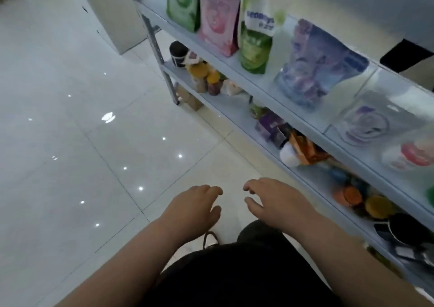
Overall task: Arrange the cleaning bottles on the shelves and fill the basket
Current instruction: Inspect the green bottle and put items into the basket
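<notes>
**Operator:** My left hand hangs in front of me with its fingers loosely curled and nothing in it, over the glossy tiled floor.

**Desk:** And the other?

**Operator:** My right hand is just beside it with a small gap between them. Its fingers are bent in the same slack way, the thumb is apart, and it holds nothing. It's the one nearer the rack.

**Desk:** Where's the stock?

**Operator:** Along my right. The upper shelf carries a row of upright cleaning pouches. At the far end there's a green pouch with a pink pouch against it, then a green-and-white pouch. A purple pouch comes next, a little apart. Closer to me lies a clear pouch with purple print.

**Desk:** And below?

**Operator:** The lower shelf has a dark-lidded tub at the far end, with yellow-lidded jars beside it. Midway sits a purple box, then an orange packet with a white cap against it. Nearest me are orange lids, a yellow lid and a black container. The labels are too blurred to read.

**Desk:** Anything underfoot?

**Operator:** A sandal shows just below my left hand, above my dark clothing.
</notes>
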A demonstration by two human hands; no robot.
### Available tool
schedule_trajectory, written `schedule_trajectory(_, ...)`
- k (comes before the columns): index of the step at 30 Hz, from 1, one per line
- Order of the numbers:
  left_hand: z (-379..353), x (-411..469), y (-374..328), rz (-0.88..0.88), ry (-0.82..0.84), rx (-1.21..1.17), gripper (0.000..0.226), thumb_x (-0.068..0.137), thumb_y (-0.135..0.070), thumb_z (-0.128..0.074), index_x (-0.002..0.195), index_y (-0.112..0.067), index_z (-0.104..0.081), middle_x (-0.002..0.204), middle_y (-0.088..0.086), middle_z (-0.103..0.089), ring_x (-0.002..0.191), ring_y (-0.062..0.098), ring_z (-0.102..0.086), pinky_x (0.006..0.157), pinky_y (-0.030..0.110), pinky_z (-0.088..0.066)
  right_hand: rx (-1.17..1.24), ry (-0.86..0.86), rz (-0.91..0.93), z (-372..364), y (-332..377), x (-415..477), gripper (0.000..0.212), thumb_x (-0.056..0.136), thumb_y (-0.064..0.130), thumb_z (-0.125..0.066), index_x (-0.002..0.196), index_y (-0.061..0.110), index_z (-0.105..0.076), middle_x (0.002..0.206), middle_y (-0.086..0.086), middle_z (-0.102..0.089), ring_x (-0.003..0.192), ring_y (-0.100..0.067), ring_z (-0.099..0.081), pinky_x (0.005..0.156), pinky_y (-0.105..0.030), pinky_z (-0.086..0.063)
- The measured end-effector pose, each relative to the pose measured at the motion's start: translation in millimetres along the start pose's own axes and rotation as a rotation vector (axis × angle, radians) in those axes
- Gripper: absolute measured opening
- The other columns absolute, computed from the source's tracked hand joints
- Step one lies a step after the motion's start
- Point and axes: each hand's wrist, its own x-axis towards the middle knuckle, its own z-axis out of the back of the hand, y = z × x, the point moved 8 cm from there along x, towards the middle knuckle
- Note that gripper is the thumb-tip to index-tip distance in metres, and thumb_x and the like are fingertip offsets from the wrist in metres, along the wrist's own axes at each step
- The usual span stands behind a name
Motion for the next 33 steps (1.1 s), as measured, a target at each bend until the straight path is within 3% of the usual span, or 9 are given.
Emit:
schedule_trajectory(7, 55.8, 72.7, 64.9, 0.097, -0.002, -0.044, 0.042, 0.101, -0.041, -0.046, 0.142, -0.034, -0.045, 0.131, -0.014, -0.059, 0.121, 0.01, -0.054, 0.094, 0.031, -0.051, -0.026, 0.128, 0.067, 19.6, -3.0, 100.5, 0.034, 0.101, 0.046, -0.047, 0.132, 0.034, -0.055, 0.12, 0.009, -0.062, 0.105, -0.012, -0.058, 0.083, -0.033, -0.052)
schedule_trajectory(17, 175.4, 195.0, 106.1, 0.209, -0.111, -0.071, 0.041, 0.1, -0.041, -0.051, 0.14, -0.033, -0.048, 0.129, -0.014, -0.061, 0.115, 0.01, -0.058, 0.089, 0.03, -0.052, -0.095, 0.184, 0.234, 103.6, -1.9, 258.3, 0.039, 0.102, 0.046, -0.045, 0.137, 0.03, -0.052, 0.128, 0.004, -0.061, 0.113, -0.019, -0.059, 0.081, -0.034, -0.048)
schedule_trajectory(24, 214.7, 221.9, 183.3, 0.276, -0.146, -0.113, 0.04, 0.1, -0.041, -0.048, 0.14, -0.034, -0.047, 0.13, -0.014, -0.06, 0.117, 0.011, -0.056, 0.091, 0.033, -0.052, -0.172, 0.186, 0.333, 135.9, 60.1, 363.6, 0.038, 0.102, 0.047, -0.046, 0.136, 0.031, -0.052, 0.128, 0.005, -0.061, 0.11, -0.018, -0.059, 0.076, -0.033, -0.047)
schedule_trajectory(28, 240.7, 232.3, 252.1, 0.253, -0.15, -0.119, 0.041, 0.101, -0.041, -0.047, 0.141, -0.033, -0.048, 0.131, -0.011, -0.059, 0.119, 0.012, -0.055, 0.092, 0.034, -0.051, -0.226, 0.16, 0.331, 142.8, 107.4, 430.1, 0.038, 0.102, 0.049, -0.045, 0.136, 0.035, -0.051, 0.129, 0.009, -0.061, 0.111, -0.016, -0.06, 0.062, -0.026, -0.034)
schedule_trajectory(31, 269.7, 237.6, 313.3, 0.215, -0.139, -0.109, 0.04, 0.101, -0.04, -0.047, 0.14, -0.032, -0.049, 0.132, -0.01, -0.059, 0.121, 0.013, -0.054, 0.092, 0.034, -0.051, -0.183, 0.169, 0.275, 142.1, 151.5, 481.0, 0.038, 0.102, 0.047, -0.046, 0.137, 0.033, -0.05, 0.13, 0.007, -0.06, 0.113, -0.017, -0.06, 0.079, -0.035, -0.052)
schedule_trajectory(33, 291.8, 240.2, 356.0, 0.192, -0.132, -0.085, 0.04, 0.101, -0.041, -0.047, 0.14, -0.032, -0.049, 0.133, -0.009, -0.059, 0.122, 0.014, -0.054, 0.093, 0.035, -0.051, -0.161, 0.157, 0.235, 141.7, 183.3, 509.6, 0.038, 0.101, 0.047, -0.047, 0.137, 0.034, -0.05, 0.129, 0.008, -0.06, 0.114, -0.017, -0.059, 0.089, -0.04, -0.054)
